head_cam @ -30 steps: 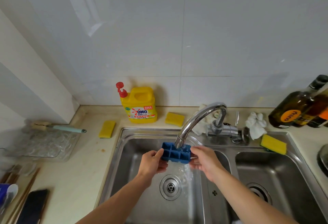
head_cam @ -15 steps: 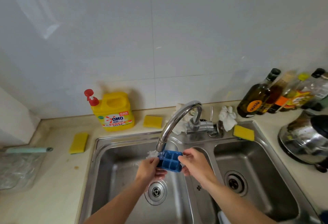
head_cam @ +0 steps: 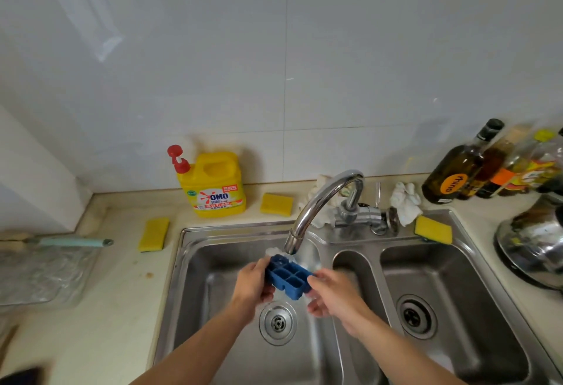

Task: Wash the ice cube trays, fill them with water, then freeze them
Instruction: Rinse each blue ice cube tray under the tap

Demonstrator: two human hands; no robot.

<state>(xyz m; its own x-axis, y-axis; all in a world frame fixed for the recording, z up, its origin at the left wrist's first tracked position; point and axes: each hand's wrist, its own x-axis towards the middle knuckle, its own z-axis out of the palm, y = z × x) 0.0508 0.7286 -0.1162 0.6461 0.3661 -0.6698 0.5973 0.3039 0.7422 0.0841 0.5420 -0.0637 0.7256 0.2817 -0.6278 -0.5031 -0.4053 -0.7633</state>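
Observation:
A small blue ice cube tray (head_cam: pixel 288 275) is under the spout of the chrome faucet (head_cam: pixel 323 202), over the left basin of the steel sink (head_cam: pixel 213 262). Water splashes on its far end. My left hand (head_cam: pixel 253 285) grips the tray's left side. My right hand (head_cam: pixel 332 296) is at the tray's right end, fingers curled under it. The tray is tilted, its near right corner lower. A clear plastic tray (head_cam: pixel 39 272) lies on the counter at the far left.
A yellow detergent jug (head_cam: pixel 213 186) stands by the wall. Yellow sponges (head_cam: pixel 154 234) (head_cam: pixel 276 203) (head_cam: pixel 434 229) lie around the sink. Bottles (head_cam: pixel 463 165) and a steel kettle (head_cam: pixel 536 238) crowd the right counter. A teal-handled brush (head_cam: pixel 73 242) lies at the left.
The tray has turned from level to tilted under the running water. The view has swung back to the left.

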